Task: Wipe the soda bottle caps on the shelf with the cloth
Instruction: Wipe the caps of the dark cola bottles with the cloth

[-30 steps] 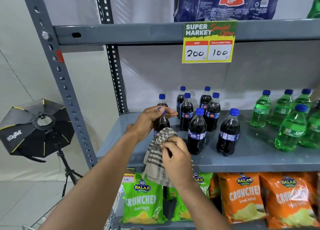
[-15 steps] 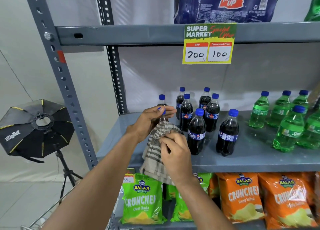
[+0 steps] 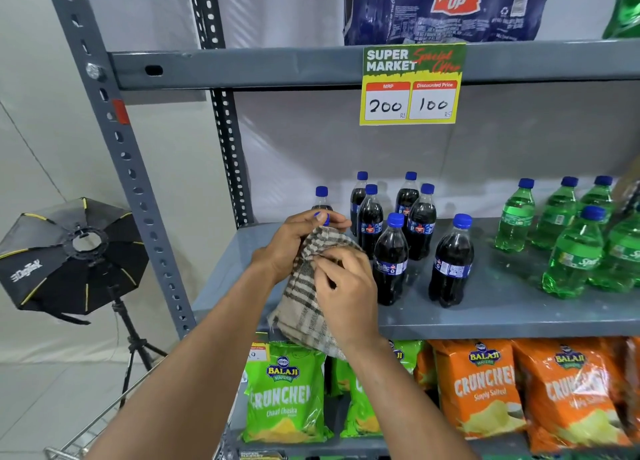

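Observation:
Several dark cola bottles (image 3: 389,262) with blue caps stand on the grey shelf (image 3: 502,315). At the front left of the group, my left hand (image 3: 294,241) grips one bottle near its neck, and its blue cap (image 3: 326,219) shows between my fingers. My right hand (image 3: 346,293) pinches a beige and brown checked cloth (image 3: 304,303) bunched against that bottle just below the cap. The cloth hides the bottle's body and hangs past the shelf's front edge. Another capped bottle (image 3: 321,196) stands right behind.
Green soda bottles (image 3: 571,258) with blue caps fill the shelf's right side. A price sign (image 3: 412,85) hangs from the shelf above. Green chip bags (image 3: 284,393) and orange chip bags (image 3: 481,387) lie on the shelf below. A black softbox on a tripod (image 3: 76,255) stands left of the grey upright (image 3: 117,140).
My right hand has pushed the cloth a little higher up the held bottle, closer to its cap. My left hand keeps its grip in the same place.

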`<state>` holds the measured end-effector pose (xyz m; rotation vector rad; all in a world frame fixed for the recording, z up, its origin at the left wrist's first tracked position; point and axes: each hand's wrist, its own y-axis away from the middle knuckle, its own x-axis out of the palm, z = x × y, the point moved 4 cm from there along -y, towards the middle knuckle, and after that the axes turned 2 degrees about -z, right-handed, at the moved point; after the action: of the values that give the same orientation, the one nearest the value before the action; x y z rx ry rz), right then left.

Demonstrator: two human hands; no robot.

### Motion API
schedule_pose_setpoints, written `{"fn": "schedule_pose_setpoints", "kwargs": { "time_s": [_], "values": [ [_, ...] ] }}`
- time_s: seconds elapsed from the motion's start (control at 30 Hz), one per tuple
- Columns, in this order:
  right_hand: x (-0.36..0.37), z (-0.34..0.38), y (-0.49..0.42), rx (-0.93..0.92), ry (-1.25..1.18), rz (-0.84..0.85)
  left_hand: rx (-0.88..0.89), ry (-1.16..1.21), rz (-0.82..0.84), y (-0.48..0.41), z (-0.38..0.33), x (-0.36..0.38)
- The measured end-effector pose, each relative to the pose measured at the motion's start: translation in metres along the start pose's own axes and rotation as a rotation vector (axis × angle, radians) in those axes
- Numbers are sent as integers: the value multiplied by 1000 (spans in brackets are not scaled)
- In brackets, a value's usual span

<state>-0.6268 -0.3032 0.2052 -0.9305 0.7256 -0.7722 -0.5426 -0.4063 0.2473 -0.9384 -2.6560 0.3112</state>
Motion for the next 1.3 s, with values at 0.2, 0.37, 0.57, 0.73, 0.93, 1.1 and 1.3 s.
{"fn": "schedule_pose_setpoints", "kwargs": {
  "time_s": [0.2, 0.37, 0.57, 0.73, 0.93, 1.1, 1.3],
  "values": [
    [1, -17, 38, 57, 30, 146, 52, -123, -45, 2, -2, -1],
    [-2, -11, 30, 77, 6, 147, 54, -154, -49, 4, -3, 0],
    [-8, 6, -12, 62, -58, 43, -9, -29, -2, 4, -4, 4],
    [-8, -4, -2, 74, -105, 27, -12, -7, -10, 4, -2, 4],
    [0, -17, 42, 118, -7, 186, 67, -132, -74, 4, -1, 1],
    [0, -19, 42, 160, -10, 215, 90, -180, -77, 5, -5, 4],
    [-15, -19, 46, 108, -57, 131, 82, -210, -12, 12, -12, 5]
  ]
}}
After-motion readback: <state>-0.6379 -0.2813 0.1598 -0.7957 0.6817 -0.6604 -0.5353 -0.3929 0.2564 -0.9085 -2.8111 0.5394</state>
